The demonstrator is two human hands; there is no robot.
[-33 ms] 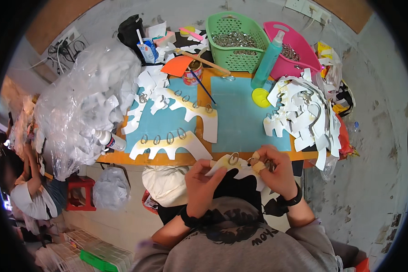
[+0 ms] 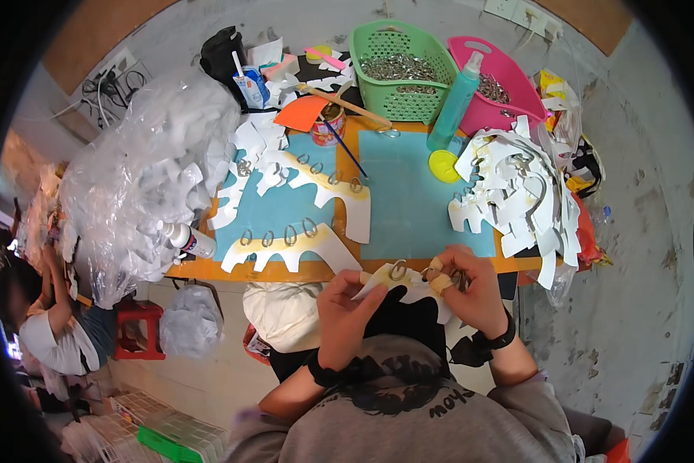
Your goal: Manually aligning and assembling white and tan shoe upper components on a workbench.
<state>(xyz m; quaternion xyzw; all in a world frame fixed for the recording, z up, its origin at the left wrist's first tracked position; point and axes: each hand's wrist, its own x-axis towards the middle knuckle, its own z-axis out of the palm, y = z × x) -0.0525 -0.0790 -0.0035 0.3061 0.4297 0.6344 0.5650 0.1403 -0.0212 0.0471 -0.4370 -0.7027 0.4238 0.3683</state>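
Note:
Between my hands, over my lap, is a white scalloped cut-out piece (image 2: 416, 291) with a metal ring (image 2: 397, 270) standing on its yellowish edge. My left hand (image 2: 345, 315) pinches the piece's left end between thumb and fingers. My right hand (image 2: 470, 293), with tape around its fingertips, is closed at the right part of the piece; more metal loops show by its fingers, partly hidden. On the table before me lies a similar white piece (image 2: 285, 251) with several rings along its edge. Behind it is another ringed piece (image 2: 354, 202).
A heap of white pieces (image 2: 524, 189) lies at the right. Behind stand a green basket (image 2: 370, 100), a pink basket (image 2: 470, 50), a teal spray bottle (image 2: 455, 104) and a can (image 2: 327, 133) with a brush. Clear plastic bags (image 2: 131, 177) bulge at the left, near another person (image 2: 50, 332).

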